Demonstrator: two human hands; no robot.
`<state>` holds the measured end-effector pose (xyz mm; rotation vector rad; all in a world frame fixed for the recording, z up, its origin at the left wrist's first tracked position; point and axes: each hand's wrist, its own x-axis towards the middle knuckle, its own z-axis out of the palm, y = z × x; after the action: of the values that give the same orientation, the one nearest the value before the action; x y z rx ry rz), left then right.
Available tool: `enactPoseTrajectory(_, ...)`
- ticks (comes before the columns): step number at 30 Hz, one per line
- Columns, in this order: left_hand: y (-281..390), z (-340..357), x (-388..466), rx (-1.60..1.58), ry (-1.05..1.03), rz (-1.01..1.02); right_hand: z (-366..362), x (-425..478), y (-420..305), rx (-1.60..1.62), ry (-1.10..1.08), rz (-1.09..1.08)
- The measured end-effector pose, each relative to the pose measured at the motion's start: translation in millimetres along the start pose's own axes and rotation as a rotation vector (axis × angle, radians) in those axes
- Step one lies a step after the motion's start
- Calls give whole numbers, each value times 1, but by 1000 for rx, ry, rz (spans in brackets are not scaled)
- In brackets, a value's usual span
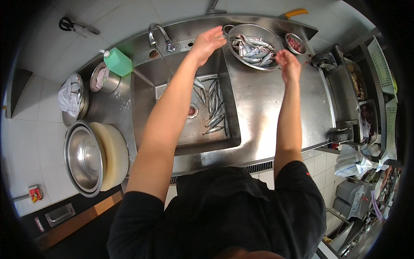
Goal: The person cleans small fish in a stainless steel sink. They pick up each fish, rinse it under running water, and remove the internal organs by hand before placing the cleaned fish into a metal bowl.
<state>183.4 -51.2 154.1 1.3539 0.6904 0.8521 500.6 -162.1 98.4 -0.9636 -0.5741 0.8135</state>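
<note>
A metal bowl [278, 43] heaped with small silvery fish [255, 53] stands on the steel counter, right of the sink. Fingers extended, my left hand [207, 45] is beside the bowl's ring handle [228, 29] and holds nothing. At the bowl's right rim is my right hand [289, 66], its fingers loosely bent and blurred, with nothing visible in them. More whole fish [213, 100] lie on the floor of the steel sink [187, 137], mostly along its right side. My left forearm hides part of the sink.
Behind the sink stands a faucet [168, 40]. A small bowl of reddish scraps [294, 43] sits at back right. On the left are a green jug [118, 61], a metal pot [110, 82] and stacked basins [85, 158]. A yellow-handled knife [296, 13] and scissors [69, 24] are by the wall.
</note>
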Motion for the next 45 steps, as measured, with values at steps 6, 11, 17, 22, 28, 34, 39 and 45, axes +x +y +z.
enactPoseTrajectory(6, -144, -85, -144, 130, 314, -371, 28, -143, 73, -72, -315, 486)
enactPoseTrajectory(11, -142, -207, -274, 1543, 738, -375, 68, -168, 133, -351, -387, 623)
enactPoseTrajectory(17, -118, -258, -318, 1724, 608, -610, 236, -102, 158, -201, -651, 489)
enactPoseTrajectory(22, -138, -257, -320, 1757, 716, -545, 344, -77, 168, -117, -731, 515)
enactPoseTrajectory(28, -131, -258, -319, 1755, 737, -588, 353, -74, 244, -666, -863, 453)
enactPoseTrajectory(34, -139, -267, -314, 1714, 751, -587, 230, -58, 484, -1390, -984, 52)
enactPoseTrajectory(39, -133, -267, -318, 1627, 766, -560, 284, -97, 555, -1617, -1025, -24)
enactPoseTrajectory(45, -131, -276, -313, 1552, 756, -523, 252, -132, 615, -1624, -1257, -446)
